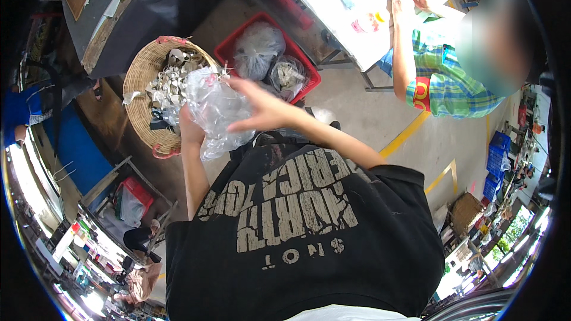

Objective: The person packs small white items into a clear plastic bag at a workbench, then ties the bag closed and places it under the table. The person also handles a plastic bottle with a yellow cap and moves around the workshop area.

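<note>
In front of my body a crumpled clear plastic bag (215, 104) hangs over the near right side of a round wicker basket (138, 77). My left hand (191, 128) grips the bag from its left side, its fingers partly hidden by the plastic. On the other side, my right hand (262, 107) lies against the bag with thumb and fingers spread wide apart. Inside the basket are many pale and grey scrap strips (172, 80), with a few dark pieces among them.
Beyond the bag stands a red plastic crate (226, 50) holding filled clear bags (259, 47). A white table (357, 24) is at the far right, where a person in a checked shirt (440, 83) works. Dark-covered furniture (143, 12) borders the basket at far left.
</note>
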`<control>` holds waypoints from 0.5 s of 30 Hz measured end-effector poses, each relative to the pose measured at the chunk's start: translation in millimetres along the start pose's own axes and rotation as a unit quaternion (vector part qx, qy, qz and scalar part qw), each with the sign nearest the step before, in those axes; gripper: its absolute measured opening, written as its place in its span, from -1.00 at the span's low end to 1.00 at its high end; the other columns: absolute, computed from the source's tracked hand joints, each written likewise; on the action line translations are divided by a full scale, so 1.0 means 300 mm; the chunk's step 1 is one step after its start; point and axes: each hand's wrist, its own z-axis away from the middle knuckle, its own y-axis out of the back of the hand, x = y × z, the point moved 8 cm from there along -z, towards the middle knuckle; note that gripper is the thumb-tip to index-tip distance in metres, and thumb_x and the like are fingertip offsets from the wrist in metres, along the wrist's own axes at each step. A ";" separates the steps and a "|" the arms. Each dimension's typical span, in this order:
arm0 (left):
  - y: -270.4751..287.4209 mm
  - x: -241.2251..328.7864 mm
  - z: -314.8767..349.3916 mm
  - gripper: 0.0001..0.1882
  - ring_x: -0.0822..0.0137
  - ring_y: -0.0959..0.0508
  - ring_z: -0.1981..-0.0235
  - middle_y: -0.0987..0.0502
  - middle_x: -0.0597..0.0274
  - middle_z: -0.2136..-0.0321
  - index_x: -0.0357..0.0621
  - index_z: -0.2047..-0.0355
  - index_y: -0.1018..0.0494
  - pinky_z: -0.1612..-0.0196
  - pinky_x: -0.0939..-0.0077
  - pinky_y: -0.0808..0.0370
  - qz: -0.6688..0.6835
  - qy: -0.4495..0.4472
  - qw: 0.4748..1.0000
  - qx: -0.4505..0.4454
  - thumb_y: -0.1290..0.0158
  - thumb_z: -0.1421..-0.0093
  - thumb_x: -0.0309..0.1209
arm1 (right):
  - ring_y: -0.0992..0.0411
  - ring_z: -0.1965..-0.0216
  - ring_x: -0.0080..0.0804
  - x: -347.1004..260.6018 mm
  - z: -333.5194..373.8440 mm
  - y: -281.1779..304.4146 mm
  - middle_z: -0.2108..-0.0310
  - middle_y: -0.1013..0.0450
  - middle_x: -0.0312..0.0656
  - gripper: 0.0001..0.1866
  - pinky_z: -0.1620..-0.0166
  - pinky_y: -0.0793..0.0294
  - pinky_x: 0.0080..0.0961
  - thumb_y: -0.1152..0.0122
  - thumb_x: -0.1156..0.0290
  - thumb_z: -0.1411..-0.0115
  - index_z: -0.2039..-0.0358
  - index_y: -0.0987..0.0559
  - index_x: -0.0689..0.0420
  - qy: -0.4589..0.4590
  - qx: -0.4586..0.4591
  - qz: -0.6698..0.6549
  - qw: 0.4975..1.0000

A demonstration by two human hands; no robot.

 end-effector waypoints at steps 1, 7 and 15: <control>0.000 0.007 0.007 -0.74 0.34 -0.63 0.25 -0.68 0.28 0.29 -0.29 0.11 -0.61 0.10 0.37 -0.54 -0.016 -0.015 0.999 -0.030 -0.20 -0.19 -0.49 | -0.23 -0.38 0.12 -0.002 -0.033 -0.086 -0.34 -0.23 0.28 -0.04 -0.38 -0.28 -0.17 -0.52 0.16 -0.15 -0.40 -0.20 0.31 -0.028 -0.013 0.036 0.999; 0.153 0.008 0.102 -0.68 0.46 -0.57 0.17 -0.64 0.26 0.19 -0.26 -0.02 -0.55 0.07 0.55 -0.47 0.036 -0.009 0.998 -0.049 -0.14 -0.25 -0.52 | -0.48 -0.05 0.26 0.033 -0.098 -0.207 0.03 -0.52 0.21 -0.39 -0.09 -0.52 -0.09 -0.08 0.72 -0.02 -0.17 -0.44 0.26 0.018 0.089 0.032 0.995; 0.278 -0.080 0.181 -0.69 0.47 -0.50 0.10 -0.55 0.25 0.14 -0.23 -0.09 -0.42 0.00 0.54 -0.41 0.101 0.002 0.995 0.014 0.05 -0.37 -0.47 | -0.53 0.07 0.25 -0.038 -0.169 -0.370 -0.02 -0.48 0.20 -0.34 -0.03 -0.55 0.00 -0.24 0.32 0.01 -0.16 -0.46 0.22 -0.038 -0.020 0.031 0.999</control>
